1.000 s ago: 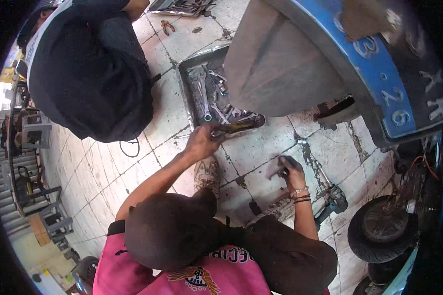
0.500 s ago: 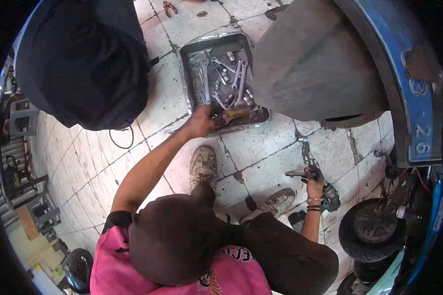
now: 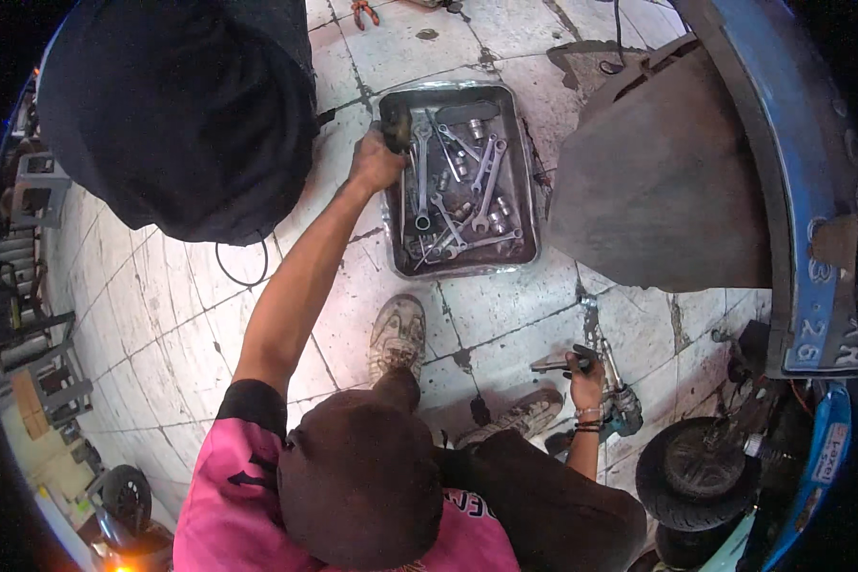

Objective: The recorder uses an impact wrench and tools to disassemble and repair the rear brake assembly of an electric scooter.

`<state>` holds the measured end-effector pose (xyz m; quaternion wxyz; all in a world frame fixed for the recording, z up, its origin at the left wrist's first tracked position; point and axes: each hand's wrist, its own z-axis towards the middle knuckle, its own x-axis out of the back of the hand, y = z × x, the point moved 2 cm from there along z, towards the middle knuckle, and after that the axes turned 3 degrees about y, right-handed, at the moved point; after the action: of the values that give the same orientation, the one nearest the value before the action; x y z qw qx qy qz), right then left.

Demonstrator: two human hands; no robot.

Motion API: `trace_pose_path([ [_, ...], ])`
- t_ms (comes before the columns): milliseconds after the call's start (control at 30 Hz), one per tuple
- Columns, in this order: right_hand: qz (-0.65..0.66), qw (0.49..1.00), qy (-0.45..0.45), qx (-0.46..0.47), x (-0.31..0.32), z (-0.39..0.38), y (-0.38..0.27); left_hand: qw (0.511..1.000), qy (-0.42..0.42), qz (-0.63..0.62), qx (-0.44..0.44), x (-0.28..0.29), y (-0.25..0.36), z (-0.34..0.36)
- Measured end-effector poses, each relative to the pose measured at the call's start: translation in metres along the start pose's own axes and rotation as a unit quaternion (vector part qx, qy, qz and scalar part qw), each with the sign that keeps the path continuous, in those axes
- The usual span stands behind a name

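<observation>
My left hand [image 3: 377,164] is at the left rim of a metal tray [image 3: 534,250], arm stretched forward. Its fingers close round a blurred tool with a dark yellowish handle [image 3: 399,133], its kind unclear. Inside the tray lie several wrenches, one long combination wrench [image 3: 422,181] beside my hand, and several sockets [image 3: 477,129]. Low on the right, my right hand [image 3: 586,377] grips a short dark metal tool [image 3: 549,365] that points left, its kind unclear. A teal power driver [image 3: 625,412] with a long metal bit lies on the floor close by that hand.
Orange-handled pliers [image 3: 364,13] lie on the tiles beyond the tray. A black-covered bulk [image 3: 176,124] stands far left. On the right are a brown flap [image 3: 667,181], a blue panel [image 3: 801,191] and a wheel [image 3: 701,472]. My worn shoe [image 3: 398,336] stands below the tray.
My left hand has moved from the tray's near edge up and to its left rim, carrying the yellowish-handled tool along. My right hand still holds the dark tool. The whole view has shifted somewhat.
</observation>
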<state>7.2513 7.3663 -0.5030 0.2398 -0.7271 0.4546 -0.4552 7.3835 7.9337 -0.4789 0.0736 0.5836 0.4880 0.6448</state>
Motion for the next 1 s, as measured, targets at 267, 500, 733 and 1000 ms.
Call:
trace_pose_path([
  [267,-0.05,0.999,-0.018,-0.009,-0.002,-0.002,-0.001,0.992,0.037,0.119,-0.019,-0.01,0.04,-0.008],
  [500,-0.116,0.991,-0.016,0.067,-0.009,-0.005,-0.004,0.93,-0.132,0.234,-0.252,-0.088,0.082,0.037],
  [733,-0.131,0.99,-0.014,0.055,-0.017,-0.022,-0.012,0.907,-0.069,0.276,-0.312,-0.11,0.044,0.066],
  [1000,-0.083,0.991,0.07,0.083,0.049,0.022,0.03,0.944,-0.253,-0.203,-0.06,-0.043,0.071,0.017],
])
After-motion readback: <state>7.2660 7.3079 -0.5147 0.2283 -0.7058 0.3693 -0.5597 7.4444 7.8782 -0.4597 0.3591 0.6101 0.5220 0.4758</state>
